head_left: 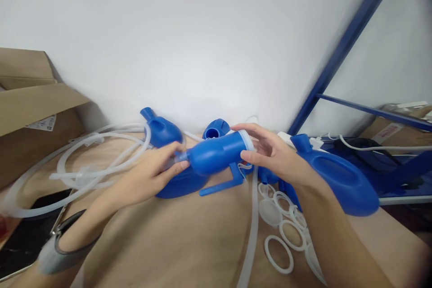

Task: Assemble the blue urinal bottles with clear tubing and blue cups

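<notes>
Held in the air over the table is a blue plastic funnel cup [216, 154], lying on its side with its wide end to the right. My left hand [157, 166] pinches the clear connector [181, 157] at its narrow end. Around the wide end sits a white ring [247, 140], gripped between the thumb and fingers of my right hand [270, 148]. A flat blue strap-like arm [221, 186] shows just below the cup. Behind and under my hands are a blue bottle with a handle [164, 131] and another blue piece [182, 184], partly hidden.
Coiled clear tubing [101, 135] lies at left near a cardboard box [37, 108]. Several white rings [279, 254] and a tube [251, 234] lie in front. At right stand a large blue bottle [347, 184] and a blue metal frame [344, 49].
</notes>
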A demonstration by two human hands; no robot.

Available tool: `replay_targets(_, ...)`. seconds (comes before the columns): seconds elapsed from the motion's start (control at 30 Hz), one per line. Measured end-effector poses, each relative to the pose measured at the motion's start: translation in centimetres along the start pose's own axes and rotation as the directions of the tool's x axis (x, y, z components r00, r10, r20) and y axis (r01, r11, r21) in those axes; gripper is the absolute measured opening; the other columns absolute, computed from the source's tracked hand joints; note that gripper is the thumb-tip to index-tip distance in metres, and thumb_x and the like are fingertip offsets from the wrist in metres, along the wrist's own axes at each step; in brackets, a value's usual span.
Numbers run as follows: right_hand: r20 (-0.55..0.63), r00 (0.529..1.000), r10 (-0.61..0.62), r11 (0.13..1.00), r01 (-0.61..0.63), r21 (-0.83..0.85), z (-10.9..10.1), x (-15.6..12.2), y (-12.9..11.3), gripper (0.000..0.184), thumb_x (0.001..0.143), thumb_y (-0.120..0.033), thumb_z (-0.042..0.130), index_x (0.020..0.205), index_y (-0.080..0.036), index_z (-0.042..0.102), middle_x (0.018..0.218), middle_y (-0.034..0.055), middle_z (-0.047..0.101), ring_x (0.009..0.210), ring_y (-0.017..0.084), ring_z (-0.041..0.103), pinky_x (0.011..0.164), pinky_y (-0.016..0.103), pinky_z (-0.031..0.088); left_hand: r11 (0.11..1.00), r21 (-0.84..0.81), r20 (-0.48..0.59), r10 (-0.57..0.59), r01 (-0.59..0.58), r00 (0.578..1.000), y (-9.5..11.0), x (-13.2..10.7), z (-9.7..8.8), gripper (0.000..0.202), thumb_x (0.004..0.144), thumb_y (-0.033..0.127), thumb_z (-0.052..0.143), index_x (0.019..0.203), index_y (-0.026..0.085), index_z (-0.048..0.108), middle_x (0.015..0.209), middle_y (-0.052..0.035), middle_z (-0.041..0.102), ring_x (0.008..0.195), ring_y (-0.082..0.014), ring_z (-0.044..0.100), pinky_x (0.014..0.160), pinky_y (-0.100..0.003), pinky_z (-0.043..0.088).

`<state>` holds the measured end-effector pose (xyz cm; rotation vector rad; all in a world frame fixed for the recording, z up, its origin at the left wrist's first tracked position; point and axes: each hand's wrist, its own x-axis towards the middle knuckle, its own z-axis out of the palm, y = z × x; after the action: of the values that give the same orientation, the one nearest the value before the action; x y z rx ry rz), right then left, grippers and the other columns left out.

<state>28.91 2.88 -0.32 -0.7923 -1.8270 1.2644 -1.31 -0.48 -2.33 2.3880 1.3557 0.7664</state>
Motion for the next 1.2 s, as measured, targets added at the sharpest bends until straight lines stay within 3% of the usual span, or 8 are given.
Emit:
replay_targets(0.1,0.010,0.989,-0.145,0.985,0.145,-0.096,-0.4,-0.2,0.0,0.041,0.083,-0.038,0.081,0.119,-0.030,0.066,0.108,0.0045,0.069,0.092,0.022,0.067,0.071,0.031,0.058,0.928,-0.296,0.317,-0.129,0.227,0.939,0.4,-0.2,-0.9,0.047,0.103,0.059,0.039,0.099,0.021,0.066,0.075,0.0000,0.061,0.069,-0.0148,0.056,0.063,-0.026,0.044)
replay_targets(0.2,0.048,0.955,-0.294,0.947,0.297,-0.118,-0.3,0.2,0.8,0.038,0.083,-0.039,0.080,0.117,-0.029,0.066,0.113,0.0056,0.066,0.100,0.024,0.065,0.080,0.035,0.057,0.770,-0.466,0.565,-0.120,0.436,0.816,0.5,-0.4,-0.6,0.050,0.099,0.065,0.046,0.099,0.019,0.065,0.079,-0.0003,0.060,0.059,-0.0107,0.049,0.055,-0.025,0.037)
replay_targets(0.27,0.055,0.918,-0.393,0.914,0.397,-0.083,0.1,0.4,1.5,0.030,0.087,-0.040,0.076,0.112,-0.028,0.064,0.112,0.0055,0.065,0.106,0.025,0.063,0.089,0.039,0.055,0.644,-0.551,0.631,-0.095,0.531,0.770,0.7,-0.5,0.1,0.052,0.095,0.068,0.050,0.096,0.018,0.062,0.080,0.0005,0.056,0.054,-0.0083,0.042,0.050,-0.025,0.030)
replay_targets(0.4,-0.047,0.877,-0.478,0.878,0.478,-0.027,1.0,0.6,2.2,0.012,0.092,-0.033,0.064,0.102,-0.027,0.063,0.108,0.0044,0.066,0.106,0.025,0.062,0.096,0.041,0.049,0.563,-0.666,0.526,-0.112,0.490,0.843,1.8,-0.6,1.4,0.055,0.091,0.072,0.054,0.081,0.019,0.049,0.074,0.0044,0.040,0.057,-0.0077,0.028,0.050,-0.023,0.021)
replay_targets(0.63,-0.138,0.925,-0.354,0.930,0.364,0.053,1.0,0.4,1.5,0.014,0.082,-0.030,0.064,0.095,-0.025,0.067,0.098,0.0031,0.066,0.102,0.027,0.063,0.090,0.039,0.047,0.913,-0.307,0.265,-0.187,0.267,0.946,4.3,-1.0,2.2,0.048,0.102,0.061,0.032,0.084,0.021,0.052,0.077,-0.0003,0.051,0.069,-0.0156,0.048,0.062,-0.029,0.038)
replay_targets(0.77,-0.149,0.936,-0.318,0.946,0.323,0.012,1.4,0.3,1.6,0.015,0.081,-0.031,0.064,0.094,-0.025,0.066,0.099,0.0038,0.068,0.098,0.027,0.062,0.084,0.038,0.047,0.988,0.030,0.042,-0.151,0.150,0.988,4.3,-1.0,3.6,0.035,0.102,0.043,0.027,0.080,0.023,0.045,0.078,-0.0046,0.061,0.072,-0.0215,0.057,0.067,-0.035,0.041)
replay_targets(1.0,-0.162,0.934,-0.317,0.948,0.308,-0.081,2.4,0.3,1.7,0.015,0.081,-0.032,0.060,0.093,-0.026,0.067,0.097,0.0050,0.066,0.102,0.030,0.060,0.088,0.041,0.045,0.805,0.586,-0.105,-0.039,0.094,0.994,2.6,-1.3,6.0,0.020,0.098,0.017,0.035,0.088,0.021,0.052,0.072,-0.0069,0.065,0.053,-0.0227,0.057,0.051,-0.035,0.026)
replay_targets(1.2,-0.296,0.941,-0.161,0.977,0.194,0.085,3.5,1.0,2.2,0.013,0.082,-0.034,0.057,0.090,-0.025,0.062,0.095,0.0026,0.067,0.091,0.025,0.061,0.077,0.036,0.048,0.590,0.805,-0.161,0.101,0.071,0.982,2.9,-0.9,4.5,0.025,0.090,0.002,0.039,0.090,0.019,0.057,0.073,-0.0079,0.064,0.053,-0.0236,0.059,0.049,-0.034,0.025)
